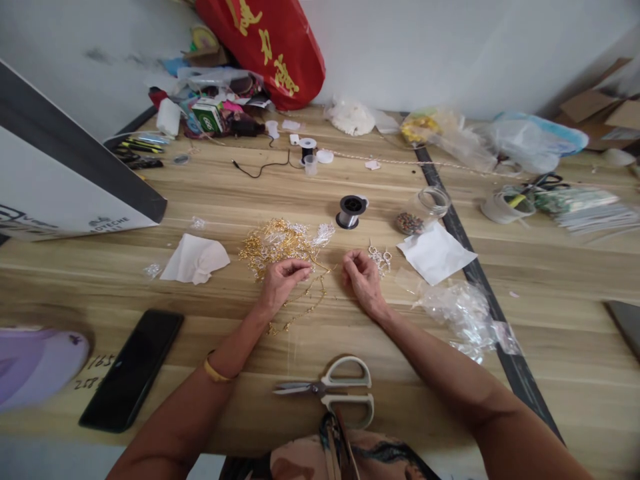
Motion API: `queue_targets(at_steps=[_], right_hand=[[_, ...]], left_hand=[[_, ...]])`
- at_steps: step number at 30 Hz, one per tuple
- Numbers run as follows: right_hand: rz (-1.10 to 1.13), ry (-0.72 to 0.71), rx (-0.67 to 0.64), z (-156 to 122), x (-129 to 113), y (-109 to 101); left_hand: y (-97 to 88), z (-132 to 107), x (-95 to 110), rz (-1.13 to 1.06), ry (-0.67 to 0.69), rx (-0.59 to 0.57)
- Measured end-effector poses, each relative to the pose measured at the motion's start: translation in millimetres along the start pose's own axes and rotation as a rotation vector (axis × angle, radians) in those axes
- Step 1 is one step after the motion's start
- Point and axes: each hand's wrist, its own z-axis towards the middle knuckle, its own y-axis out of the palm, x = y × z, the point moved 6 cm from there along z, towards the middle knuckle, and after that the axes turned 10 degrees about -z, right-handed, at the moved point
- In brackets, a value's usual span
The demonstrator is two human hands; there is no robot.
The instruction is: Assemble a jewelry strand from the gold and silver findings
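My left hand is closed in a pinch at the near edge of a pile of gold beads and chains. From its fingertips a thin gold chain with small beads loops down onto the wooden table. My right hand, a little apart from the left, also has thumb and forefinger pressed together; anything between them is too small to make out. Just beyond its knuckles lie several silver ring-shaped pieces. Clear beads lie at the right end of the gold pile.
White-handled scissors lie near my body, a black phone to the left. Beyond my hands stands a wire spool. A bead jar, white paper and clear plastic bags are on the right. A white box stands at left.
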Motion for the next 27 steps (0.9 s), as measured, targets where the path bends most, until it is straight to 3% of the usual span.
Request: queue_targets(at_steps=[27], right_hand=[[-0.248, -0.113, -0.141, -5.3, 0.2, 9.4]], left_hand=[[0.1, 0.3, -5.3, 0.036, 0.006, -0.038]])
